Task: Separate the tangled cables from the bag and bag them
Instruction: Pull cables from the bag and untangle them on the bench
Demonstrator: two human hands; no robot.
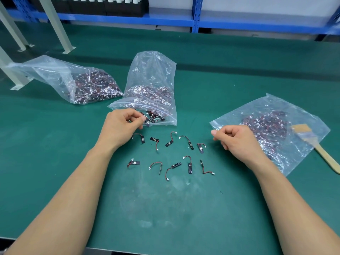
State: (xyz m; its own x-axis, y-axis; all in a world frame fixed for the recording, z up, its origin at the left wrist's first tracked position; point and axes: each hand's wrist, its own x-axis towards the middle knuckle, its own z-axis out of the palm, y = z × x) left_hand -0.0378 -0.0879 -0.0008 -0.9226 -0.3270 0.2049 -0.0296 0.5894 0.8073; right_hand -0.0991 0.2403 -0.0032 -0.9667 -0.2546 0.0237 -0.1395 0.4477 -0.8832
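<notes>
Green mat (165,199); left fingers (140,120) pinch cable (147,124).

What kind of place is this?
Probably a factory or electronics assembly workshop: a long green-matted workbench, clear plastic bags stuffed with identical small red-and-black cables, and blue metal storage shelving behind.

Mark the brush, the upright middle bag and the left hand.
brush (329,160): head view, on its wooden handle.
middle bag (151,70): head view, on its empty upper plastic.
left hand (119,128): head view, on the back of the hand.
</notes>
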